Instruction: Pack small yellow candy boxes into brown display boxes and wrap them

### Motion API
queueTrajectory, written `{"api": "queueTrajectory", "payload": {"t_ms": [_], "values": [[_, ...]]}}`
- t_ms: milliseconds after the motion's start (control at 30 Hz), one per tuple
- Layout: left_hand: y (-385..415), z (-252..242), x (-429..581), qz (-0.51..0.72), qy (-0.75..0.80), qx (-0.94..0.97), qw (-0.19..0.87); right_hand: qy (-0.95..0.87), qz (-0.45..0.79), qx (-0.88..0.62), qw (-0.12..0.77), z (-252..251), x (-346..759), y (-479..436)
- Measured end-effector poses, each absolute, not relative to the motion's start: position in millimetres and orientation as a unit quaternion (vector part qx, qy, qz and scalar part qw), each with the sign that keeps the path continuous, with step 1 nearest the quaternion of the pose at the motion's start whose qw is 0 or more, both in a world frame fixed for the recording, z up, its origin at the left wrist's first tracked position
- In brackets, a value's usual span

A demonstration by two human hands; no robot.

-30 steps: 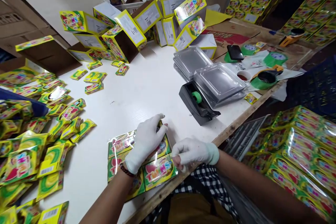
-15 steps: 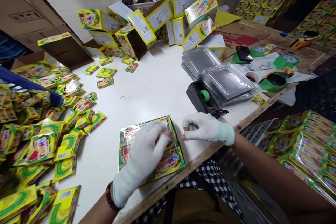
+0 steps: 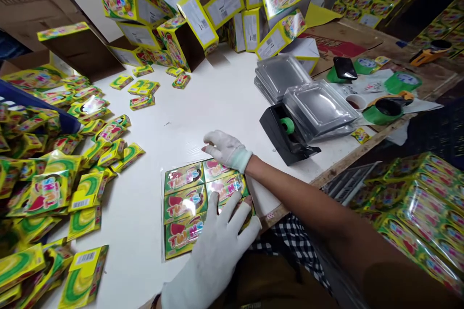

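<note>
A clear plastic tray (image 3: 163,212) filled with several yellow-green "Twins" packs (image 3: 184,203) lies flat near the table's front edge. My left hand (image 3: 226,239), in a white glove with bare fingertips, rests over the near right of the packs, fingers spread. At the tray's far edge is my right hand (image 3: 225,148), gloved the same way, its fingers loosely bent and apart with nothing seen in them. Right of that hand stands a black tape dispenser (image 3: 279,137) with a green roll.
Clear plastic trays (image 3: 319,108) are stacked behind the dispenser. Loose packs (image 3: 54,193) heap up on the left beside a blue crate (image 3: 39,111). Empty display boxes (image 3: 186,29) pile at the back. Tape rolls (image 3: 384,111), a cup (image 3: 355,102) and a phone (image 3: 345,68) lie right.
My right hand has moved left to the tray's far edge. My left hand has come nearer and to the right, with its fingers now spread over the packs. The view has shifted slightly.
</note>
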State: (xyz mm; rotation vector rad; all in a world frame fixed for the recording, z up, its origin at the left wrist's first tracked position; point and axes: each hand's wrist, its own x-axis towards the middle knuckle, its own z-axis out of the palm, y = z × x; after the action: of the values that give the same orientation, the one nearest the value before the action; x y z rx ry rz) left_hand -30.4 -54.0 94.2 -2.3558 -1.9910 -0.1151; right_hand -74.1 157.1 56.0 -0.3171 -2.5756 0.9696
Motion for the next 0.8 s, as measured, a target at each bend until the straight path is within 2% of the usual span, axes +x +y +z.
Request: {"api": "queueTrajectory", "payload": {"t_ms": [133, 300, 400, 533, 600, 667, 733, 800], "values": [[-58.0, 84.6, -33.2, -0.07, -0.646, -0.76, 0.032, -0.942, 0.272, -0.125, 0.151, 52.4, -66.2, 154.5], [-61.2, 83.7, -35.7, -0.091, -0.654, -0.75, -0.03, -0.947, 0.255, -0.12, 0.153, 55.9, -66.1, 153.0], [-61.5, 86.3, -34.1, -0.106, -0.672, -0.732, -0.029, -0.928, 0.294, -0.112, 0.198, 59.2, -65.4, 156.8], [-55.0, 91.3, -28.7, -0.136, -0.695, -0.705, -0.035, -0.841, 0.444, -0.153, 0.268, 78.6, -34.6, 169.8], [-48.8, 94.3, -25.7, -0.137, -0.711, -0.688, -0.048, -0.807, 0.531, -0.156, 0.204, 92.0, -8.0, 177.2], [-42.8, 96.0, -23.1, -0.132, -0.731, -0.667, -0.049, -0.784, 0.6, -0.131, 0.084, 102.6, 17.2, 183.4], [-38.8, 95.6, -20.8, -0.127, -0.751, -0.647, -0.04, -0.761, 0.638, -0.112, -0.006, 107.1, 34.4, 187.3], [-37.5, 93.5, -18.6, -0.13, -0.766, -0.629, -0.028, -0.752, 0.647, -0.115, -0.052, 104.7, 41.9, 188.4]]}}
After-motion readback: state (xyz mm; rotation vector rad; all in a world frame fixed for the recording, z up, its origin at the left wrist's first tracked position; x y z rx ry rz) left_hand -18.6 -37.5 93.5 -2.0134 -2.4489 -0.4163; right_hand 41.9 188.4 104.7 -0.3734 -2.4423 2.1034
